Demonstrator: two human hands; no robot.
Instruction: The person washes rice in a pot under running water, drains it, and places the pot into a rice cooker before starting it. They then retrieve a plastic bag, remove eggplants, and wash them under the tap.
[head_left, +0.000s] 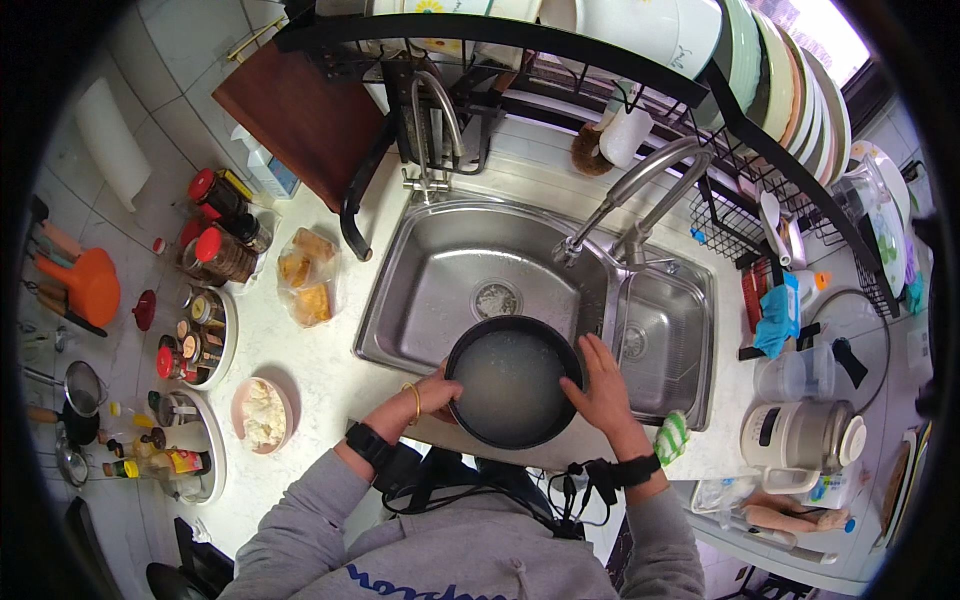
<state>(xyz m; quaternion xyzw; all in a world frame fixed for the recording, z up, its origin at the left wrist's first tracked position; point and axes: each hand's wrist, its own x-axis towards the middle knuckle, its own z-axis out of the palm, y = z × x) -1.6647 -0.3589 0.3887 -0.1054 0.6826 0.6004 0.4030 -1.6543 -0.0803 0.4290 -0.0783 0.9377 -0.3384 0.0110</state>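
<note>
A round dark pot (571, 352) with cloudy, whitish liquid (514, 386) in it is at the front edge of the sink, partly over the large steel basin (420, 300). My left hand (436, 394) grips its left side, thumb at the rim and the other fingers mostly hidden. On the opposite side my right hand (602, 386) bears against the pot, thumb on the rim and fingers stretched forward along the wall. What lies under the pot is hidden. Behind it, a drain strainer (496, 299) shows in the wet basin.
A steel faucet (645, 180) arches over the divider beside a smaller basin (667, 322). Overhead runs a black dish rack (480, 28). Left stand a pink bowl (238, 427) of white food and a bag of bread-like pieces (307, 277). A striped cloth (671, 437) and electric appliance (795, 435) are right.
</note>
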